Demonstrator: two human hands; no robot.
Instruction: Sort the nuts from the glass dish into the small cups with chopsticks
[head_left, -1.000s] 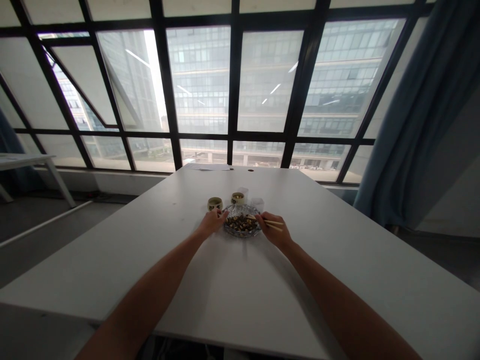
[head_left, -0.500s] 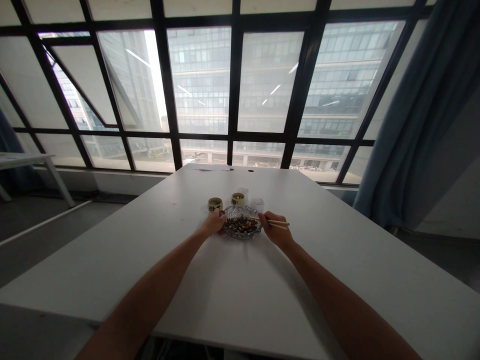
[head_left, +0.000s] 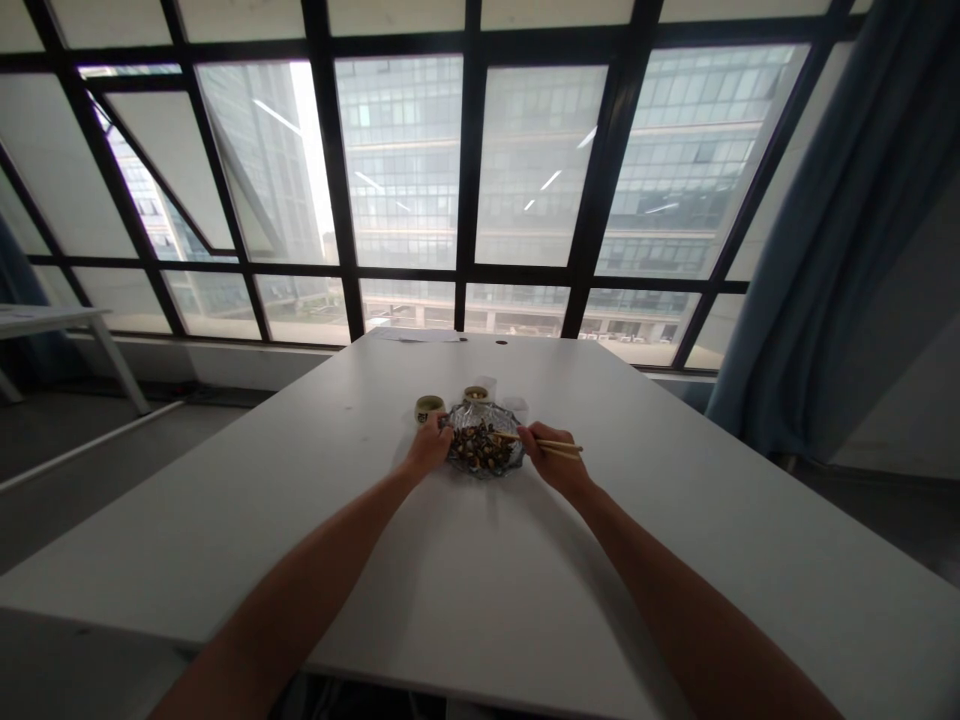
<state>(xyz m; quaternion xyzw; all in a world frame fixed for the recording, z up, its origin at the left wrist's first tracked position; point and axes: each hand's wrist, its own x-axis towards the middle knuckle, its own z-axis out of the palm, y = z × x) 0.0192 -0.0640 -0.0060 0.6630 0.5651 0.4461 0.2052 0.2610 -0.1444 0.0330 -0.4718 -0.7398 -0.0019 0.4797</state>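
Note:
My left hand (head_left: 430, 444) is closed on the left rim of a clear glass bowl (head_left: 480, 412), which tilts toward me. Small dark and pale pieces, perhaps seeds or nuts (head_left: 484, 449), lie heaped in its near part; their exact kind is too small to tell. In my right hand (head_left: 551, 456) is a pair of wooden chopsticks (head_left: 561, 446), their tips reaching in over the heap. Just behind my left hand stands a small pale cup (head_left: 430, 405) with dark lettering. A second such cup (head_left: 475, 393), with something light inside, is partly hidden by the bowl.
Two clear plastic containers, one at the right (head_left: 515, 404) and one farther back (head_left: 489, 383), stand behind the bowl. White paper (head_left: 420, 336) lies at the far end of the white table (head_left: 480, 590). Windows rise beyond, with a blue curtain (head_left: 810, 260) at the right.
The bowl's far rim has risen, tilting it more toward me, and the pieces have slid to the near side. It now covers more of the rear cup. Both hands keep their hold.

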